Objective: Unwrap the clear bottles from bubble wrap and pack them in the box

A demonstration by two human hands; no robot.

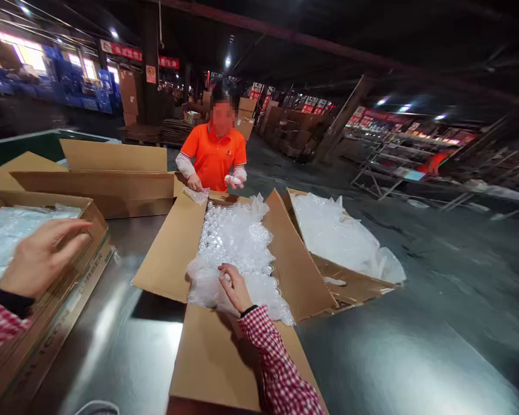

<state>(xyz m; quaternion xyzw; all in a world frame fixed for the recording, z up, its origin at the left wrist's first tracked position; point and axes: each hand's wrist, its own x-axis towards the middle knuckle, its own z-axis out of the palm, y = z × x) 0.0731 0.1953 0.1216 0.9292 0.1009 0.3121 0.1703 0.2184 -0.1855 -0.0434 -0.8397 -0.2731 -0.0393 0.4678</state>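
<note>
My left hand (47,253) is over the near edge of the left carton (75,253), its thumb and fingers apart and nothing between them. Clear plastic-wrapped contents (23,230) fill that carton. My right hand (237,289) is at the near end of the middle carton (168,248), fingers loosely bent and apart, at the bubble wrap bags (237,236). Whether the fingertips touch the plastic I cannot tell. The bags hold clear roundish pieces and heap up between the carton's open flaps.
Across the table, a person in an orange shirt (219,158) holds small white things in one hand. A carton of white plastic bags (328,225) stands right of the middle one. An open carton (112,184) lies at back left. The metal table (393,357) shines in front.
</note>
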